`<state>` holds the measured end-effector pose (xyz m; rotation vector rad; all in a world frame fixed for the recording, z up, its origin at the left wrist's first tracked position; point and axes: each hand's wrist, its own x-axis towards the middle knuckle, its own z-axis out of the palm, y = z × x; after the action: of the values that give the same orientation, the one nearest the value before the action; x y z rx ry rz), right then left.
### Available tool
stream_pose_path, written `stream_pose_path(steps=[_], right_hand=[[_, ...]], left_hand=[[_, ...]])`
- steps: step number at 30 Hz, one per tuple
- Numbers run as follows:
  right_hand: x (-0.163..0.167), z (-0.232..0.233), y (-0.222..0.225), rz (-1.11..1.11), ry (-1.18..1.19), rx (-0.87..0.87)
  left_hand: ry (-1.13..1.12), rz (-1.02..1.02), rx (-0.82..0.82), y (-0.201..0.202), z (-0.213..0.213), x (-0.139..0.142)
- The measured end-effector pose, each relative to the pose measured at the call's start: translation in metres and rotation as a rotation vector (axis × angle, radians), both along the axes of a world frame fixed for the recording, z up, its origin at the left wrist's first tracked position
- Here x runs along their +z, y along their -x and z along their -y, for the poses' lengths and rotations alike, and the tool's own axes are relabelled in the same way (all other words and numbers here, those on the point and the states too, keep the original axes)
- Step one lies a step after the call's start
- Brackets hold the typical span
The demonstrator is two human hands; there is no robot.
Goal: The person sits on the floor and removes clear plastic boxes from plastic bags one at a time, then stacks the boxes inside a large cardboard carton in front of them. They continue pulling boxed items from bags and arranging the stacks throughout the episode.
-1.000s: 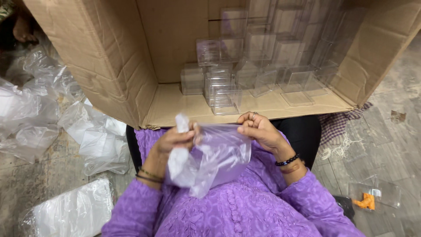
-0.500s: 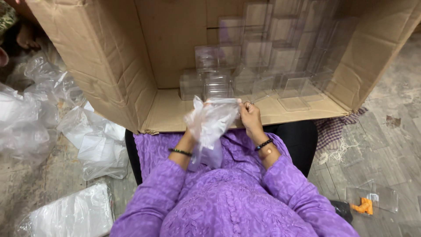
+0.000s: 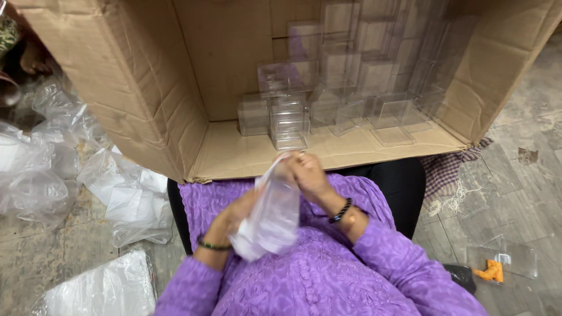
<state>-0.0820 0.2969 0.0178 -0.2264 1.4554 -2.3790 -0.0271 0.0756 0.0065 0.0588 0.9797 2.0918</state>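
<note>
A clear plastic bag (image 3: pixel 269 213) hangs over my lap, held by both hands. My left hand (image 3: pixel 240 212) grips its lower left side from behind, partly hidden by the film. My right hand (image 3: pixel 305 174) pinches the bag's top edge, just in front of the lip of a large cardboard box (image 3: pixel 146 99) lying on its side. Inside the box stand several clear plastic boxes (image 3: pixel 290 124), stacked in rows towards the back.
Crumpled clear plastic bags (image 3: pixel 123 199) lie heaped on the floor at the left, with a flat white bag (image 3: pixel 99 289) at the lower left. A small clear packet with an orange piece (image 3: pixel 497 266) lies on the floor at the right, near a checked cloth (image 3: pixel 448 172).
The bag has dropped from the box's opening back to my lap and now hangs longer. My right hand has shifted to its top edge; the left moved lower along its side.
</note>
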Motion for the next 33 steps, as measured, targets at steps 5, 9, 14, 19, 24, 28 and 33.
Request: stream_pose_path(steps=[5, 9, 14, 19, 24, 28, 33], right_hand=[[-0.016, 0.057, 0.002, -0.501, -0.64, 0.212], [-0.001, 0.05, 0.06, -0.85, -0.883, 0.085], [0.044, -0.024, 0.237, -0.91, -1.199, -0.387], [0.076, -0.03, 0.342, -1.04, -1.526, -0.23], [0.104, -0.014, 0.367, -0.866, -1.935, 0.135], [0.115, -0.014, 0.361, -0.833, -2.032, 0.209], [0.141, -0.052, 0.271, -1.094, -1.321, -0.149]], left_hand=[[0.217, -0.087, 0.247, -0.076, 0.045, 0.009], [0.461, -0.231, 0.858, -0.127, 0.16, 0.013], [0.803, 0.287, 1.116, -0.129, 0.266, -0.021], [0.885, 0.271, 1.253, -0.092, 0.264, -0.059], [1.345, 0.213, 1.256, -0.039, 0.266, -0.05], [1.701, 0.067, 1.037, -0.012, 0.269, -0.048], [1.921, 0.007, 0.832, -0.028, 0.277, -0.062]])
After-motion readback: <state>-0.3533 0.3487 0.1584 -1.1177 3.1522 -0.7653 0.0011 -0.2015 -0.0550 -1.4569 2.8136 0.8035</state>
